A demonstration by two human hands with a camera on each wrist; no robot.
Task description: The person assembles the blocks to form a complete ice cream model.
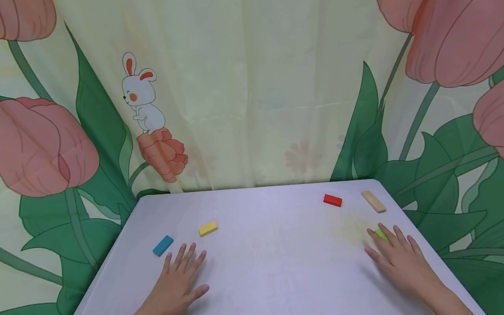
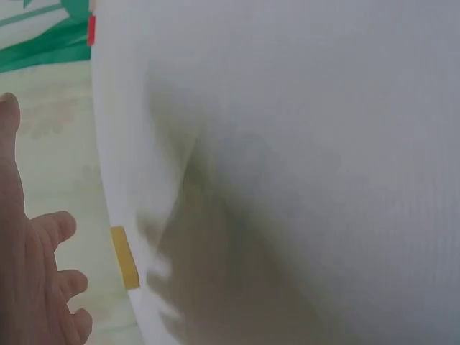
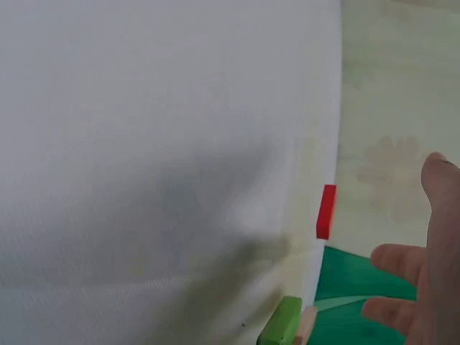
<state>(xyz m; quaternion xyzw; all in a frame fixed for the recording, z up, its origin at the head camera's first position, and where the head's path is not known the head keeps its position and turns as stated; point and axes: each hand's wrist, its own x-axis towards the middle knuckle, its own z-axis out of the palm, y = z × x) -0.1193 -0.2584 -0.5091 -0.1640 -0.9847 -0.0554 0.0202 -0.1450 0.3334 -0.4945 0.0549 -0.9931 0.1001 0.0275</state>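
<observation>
My left hand (image 1: 176,280) is spread above the near left of the table, holding nothing, with a blue block (image 1: 163,246) and a yellow block (image 1: 208,228) just beyond its fingertips. On the right, my right hand (image 1: 403,262) hovers with spread fingers and partly hides a green block (image 1: 381,235) in the head view. The right wrist view shows that green block (image 3: 281,321) apart from the hand (image 3: 424,266). The yellow block (image 2: 124,257) also appears in the left wrist view, beside the left hand (image 2: 36,259).
A red block (image 1: 332,200) and a light wooden block (image 1: 373,201) lie near the far right corner of the white-covered table (image 1: 267,262). Behind the table hangs a curtain (image 1: 252,96) printed with tulips and a rabbit.
</observation>
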